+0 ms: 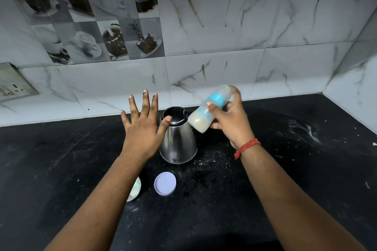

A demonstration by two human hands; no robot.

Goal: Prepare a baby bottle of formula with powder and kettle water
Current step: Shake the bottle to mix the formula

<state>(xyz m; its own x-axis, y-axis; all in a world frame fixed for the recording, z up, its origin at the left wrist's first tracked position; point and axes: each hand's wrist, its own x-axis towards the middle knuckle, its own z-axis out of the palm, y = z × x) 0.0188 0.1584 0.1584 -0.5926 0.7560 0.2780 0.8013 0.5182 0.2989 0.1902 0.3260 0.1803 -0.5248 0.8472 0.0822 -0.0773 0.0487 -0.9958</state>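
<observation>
My right hand (230, 120) grips a baby bottle (206, 112) with a blue collar and a clear cap. The bottle is tilted, cap end up to the right, base down to the left, and holds milky white liquid. It looks blurred. A steel kettle (177, 140) with a black lid stands on the black counter (61, 169) just below the bottle. My left hand (142, 126) hovers with fingers spread wide to the left of the kettle, thumb by the kettle's lid rim, holding nothing.
A pale lilac round lid (165, 183) lies on the counter in front of the kettle. A whitish round container (134, 189) is partly hidden under my left forearm. Spilled powder dusts the counter. A wall socket (12, 83) sits at the left; tiled walls close the back and right.
</observation>
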